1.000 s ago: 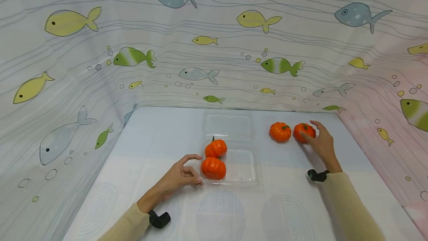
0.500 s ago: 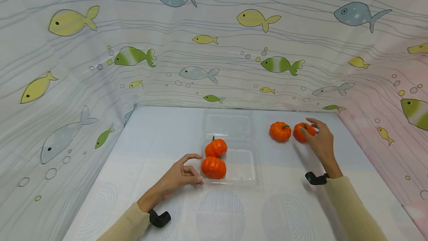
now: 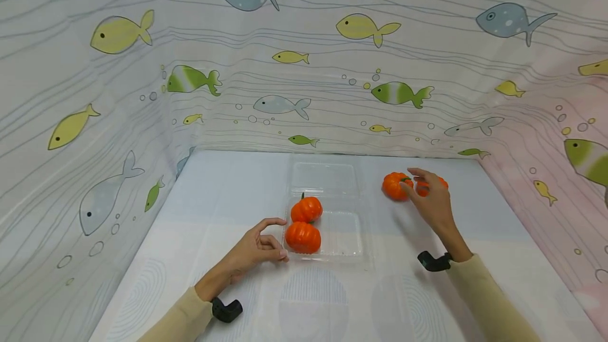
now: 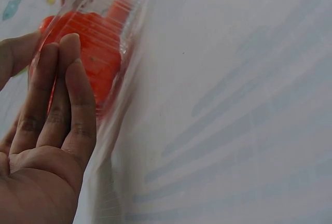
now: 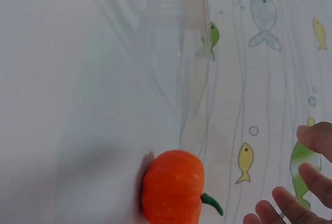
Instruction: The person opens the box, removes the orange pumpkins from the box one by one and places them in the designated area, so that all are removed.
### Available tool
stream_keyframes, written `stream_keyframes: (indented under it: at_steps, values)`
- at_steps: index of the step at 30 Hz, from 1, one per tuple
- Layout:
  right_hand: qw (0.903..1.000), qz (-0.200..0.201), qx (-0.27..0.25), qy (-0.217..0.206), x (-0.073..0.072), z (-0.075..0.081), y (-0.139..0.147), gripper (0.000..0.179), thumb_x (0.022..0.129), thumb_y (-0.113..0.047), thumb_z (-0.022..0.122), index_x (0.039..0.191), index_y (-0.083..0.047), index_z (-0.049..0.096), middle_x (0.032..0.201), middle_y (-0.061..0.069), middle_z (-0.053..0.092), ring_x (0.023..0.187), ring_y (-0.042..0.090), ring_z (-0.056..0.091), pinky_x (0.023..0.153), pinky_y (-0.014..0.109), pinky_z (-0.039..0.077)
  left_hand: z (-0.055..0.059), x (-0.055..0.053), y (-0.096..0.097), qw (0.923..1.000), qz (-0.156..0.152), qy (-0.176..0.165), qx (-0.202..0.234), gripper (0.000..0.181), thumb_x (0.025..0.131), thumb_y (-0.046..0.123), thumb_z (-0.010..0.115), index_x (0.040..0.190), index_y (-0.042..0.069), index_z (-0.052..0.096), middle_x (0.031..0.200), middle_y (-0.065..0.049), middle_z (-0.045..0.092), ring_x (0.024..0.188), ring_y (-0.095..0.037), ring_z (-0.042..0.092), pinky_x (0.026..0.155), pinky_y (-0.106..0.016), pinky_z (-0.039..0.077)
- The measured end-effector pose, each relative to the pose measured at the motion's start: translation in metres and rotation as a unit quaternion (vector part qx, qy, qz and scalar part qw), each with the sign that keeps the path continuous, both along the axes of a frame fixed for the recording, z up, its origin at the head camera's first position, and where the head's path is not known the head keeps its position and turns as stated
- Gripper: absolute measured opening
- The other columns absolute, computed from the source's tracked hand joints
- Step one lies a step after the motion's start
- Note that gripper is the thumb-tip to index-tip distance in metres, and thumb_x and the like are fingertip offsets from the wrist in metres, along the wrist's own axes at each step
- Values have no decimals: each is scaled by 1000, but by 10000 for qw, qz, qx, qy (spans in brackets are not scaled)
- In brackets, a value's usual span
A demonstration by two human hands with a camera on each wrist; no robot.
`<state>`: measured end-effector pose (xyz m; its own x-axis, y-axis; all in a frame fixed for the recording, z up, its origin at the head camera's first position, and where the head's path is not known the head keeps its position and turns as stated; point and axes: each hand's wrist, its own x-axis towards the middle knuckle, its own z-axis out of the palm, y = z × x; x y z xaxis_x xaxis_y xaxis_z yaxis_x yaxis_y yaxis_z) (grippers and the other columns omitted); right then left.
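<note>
At the left wall of the clear plastic clamshell box, my left hand has its fingertips right against the plastic. The left wrist view shows those fingers nearly straight, with orange showing through the wall. Inside the box's left half sit two small orange pumpkins, a rear one and a front one. My right hand is over the right side with thumb and fingers spread, holding nothing. Nearest its fingertips is a green-stemmed pumpkin; a second pumpkin is partly hidden behind the hand.
The box's lid lies folded back flat behind it. A fish-print curtain surrounds the white table at the back and sides. Black wrist-camera mounts stick out below both wrists.
My right hand has moved left from the far-right pumpkin to the one beside it, fingers still spread. The left hand and the pumpkins have stayed in place.
</note>
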<state>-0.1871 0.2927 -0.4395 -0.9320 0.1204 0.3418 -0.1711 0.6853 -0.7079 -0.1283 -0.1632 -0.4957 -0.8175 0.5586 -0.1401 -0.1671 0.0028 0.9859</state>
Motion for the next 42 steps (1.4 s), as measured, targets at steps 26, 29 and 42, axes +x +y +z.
stream_keyframes:
  at_steps: [26, 29, 42]
  values:
    - [9803, 1858, -153, -655, 17, -8, -117, 50, 93, -30, 79, 137, -13, 61, 136, 7, 61, 120, 31, 60, 100, 48, 53, -1, 3, 2, 10000, 77, -4, 3, 77, 91, 6, 79, 154, 8, 34, 97, -21, 72, 95, -37, 74, 88, -40, 58]
    - [9735, 2140, -180, -789, 22, -10, -127, 50, 94, -31, 79, 137, -13, 61, 137, 6, 61, 121, 34, 60, 99, 49, 53, 0, 4, 2, 10000, 91, -24, -19, 77, 91, 6, 79, 153, 10, 35, 97, -22, 72, 95, -37, 74, 88, -40, 58]
    - [9499, 2875, -389, -1160, 36, -22, -154, 34, 93, -30, 79, 116, -9, 65, 118, 11, 68, 110, 32, 65, 94, 46, 57, -2, 5, 4, 10000, 85, 19, 21, 76, 91, 6, 79, 153, 10, 36, 96, -21, 72, 94, -36, 74, 88, -41, 59]
